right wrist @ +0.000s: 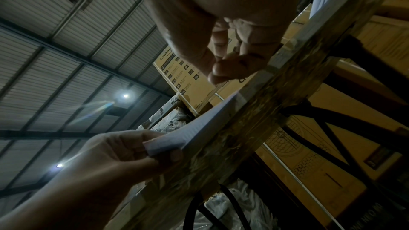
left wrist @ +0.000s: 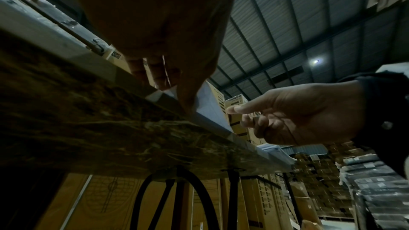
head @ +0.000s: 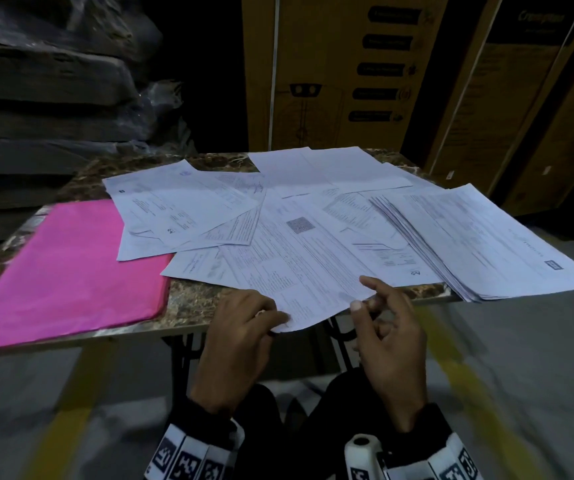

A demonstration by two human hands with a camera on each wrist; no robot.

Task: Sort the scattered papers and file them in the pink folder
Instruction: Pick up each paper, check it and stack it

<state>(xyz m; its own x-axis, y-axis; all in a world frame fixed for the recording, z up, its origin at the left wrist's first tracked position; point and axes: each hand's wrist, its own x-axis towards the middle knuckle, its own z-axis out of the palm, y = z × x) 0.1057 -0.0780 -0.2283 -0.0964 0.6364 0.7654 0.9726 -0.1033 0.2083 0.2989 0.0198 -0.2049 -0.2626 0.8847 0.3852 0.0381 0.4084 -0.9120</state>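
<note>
A pink folder (head: pixel 71 271) lies shut on the left of the marble table (head: pixel 192 299). Scattered printed papers (head: pixel 181 202) overlap across the middle, and a thick stack (head: pixel 486 244) sits at the right edge. One printed sheet (head: pixel 306 271) overhangs the front edge. My left hand (head: pixel 278 323) pinches its near corner, which also shows from below in the left wrist view (left wrist: pixel 210 104) and the right wrist view (right wrist: pixel 199 128). My right hand (head: pixel 361 292) hovers at the sheet's right edge with its fingers loosely curled. No paper shows between its thumb and fingers (left wrist: pixel 245 120).
Tall cardboard boxes (head: pixel 347 81) stand behind the table. Dark wrapped bundles (head: pixel 36 98) are stacked at the back left. Black table legs (head: pixel 181 358) run below the front edge, over a grey floor with yellow lines (head: pixel 64 410).
</note>
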